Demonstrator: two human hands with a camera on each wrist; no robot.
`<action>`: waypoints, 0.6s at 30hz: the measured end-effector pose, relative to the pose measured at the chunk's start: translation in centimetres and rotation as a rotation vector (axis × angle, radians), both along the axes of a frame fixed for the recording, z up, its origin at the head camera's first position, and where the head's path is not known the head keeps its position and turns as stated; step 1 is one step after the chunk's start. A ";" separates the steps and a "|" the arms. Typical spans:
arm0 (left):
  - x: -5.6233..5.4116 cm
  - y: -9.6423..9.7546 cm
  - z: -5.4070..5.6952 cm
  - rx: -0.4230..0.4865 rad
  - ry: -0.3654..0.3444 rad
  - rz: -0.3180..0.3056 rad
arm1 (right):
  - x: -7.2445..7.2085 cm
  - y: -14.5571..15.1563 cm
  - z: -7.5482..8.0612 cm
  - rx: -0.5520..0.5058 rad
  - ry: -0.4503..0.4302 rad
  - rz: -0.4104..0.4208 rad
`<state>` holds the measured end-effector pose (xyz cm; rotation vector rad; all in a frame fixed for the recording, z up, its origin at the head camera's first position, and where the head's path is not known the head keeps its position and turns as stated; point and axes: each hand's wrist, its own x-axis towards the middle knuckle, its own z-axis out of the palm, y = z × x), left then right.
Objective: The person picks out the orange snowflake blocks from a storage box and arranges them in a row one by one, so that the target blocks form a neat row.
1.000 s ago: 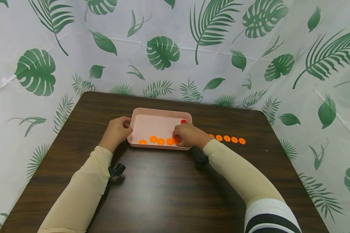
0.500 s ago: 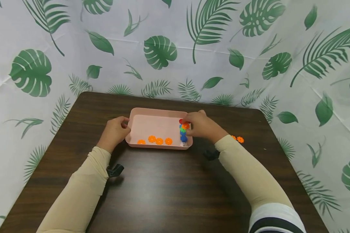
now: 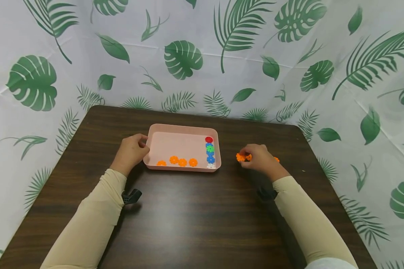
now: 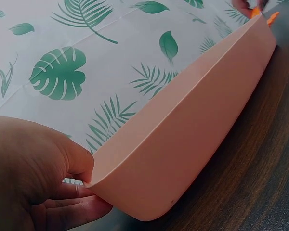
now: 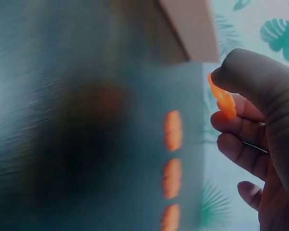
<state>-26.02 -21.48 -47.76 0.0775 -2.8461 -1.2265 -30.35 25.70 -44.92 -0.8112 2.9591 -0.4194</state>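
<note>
In the head view, a pink tray (image 3: 180, 168) lies on the dark table. My left hand (image 3: 128, 153) pinches the tray's left end; the left wrist view shows the thumb and fingers at its rim. To the right of the tray, my right hand (image 3: 260, 160) hovers over the table. Between its thumb and fingertips it holds an orange flower-shaped disc (image 5: 225, 102). Several more orange discs (image 5: 172, 178) stand in a row near that hand, partly hidden in the head view. Inside the tray, orange discs (image 3: 182, 162) lie along the near side.
A column of small discs runs along the tray's right end: a red disc (image 3: 209, 139), a green disc (image 3: 210, 148), blue discs (image 3: 210, 159) and a white disc (image 3: 211, 166). Behind the wooden table (image 3: 188, 216) hangs a leaf-patterned cloth (image 3: 148, 56).
My right hand has lifted an orange disc from the tray's near side and carried it right, past the tray's end, over the row on the table. My left hand keeps its hold on the tray.
</note>
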 end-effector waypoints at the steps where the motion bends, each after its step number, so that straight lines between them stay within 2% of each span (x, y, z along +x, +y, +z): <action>1: 0.0 0.0 0.0 -0.001 0.003 -0.002 | 0.1 0.4 -0.5 0.004 -0.002 -0.011; 6: 0.1 -0.1 -0.1 0.000 0.010 -0.012 | 0.8 1.3 -2.1 -0.007 -0.021 -0.066; 18: 0.2 0.0 0.2 0.001 0.012 -0.017 | 1.1 1.9 -3.6 -0.005 -0.009 -0.096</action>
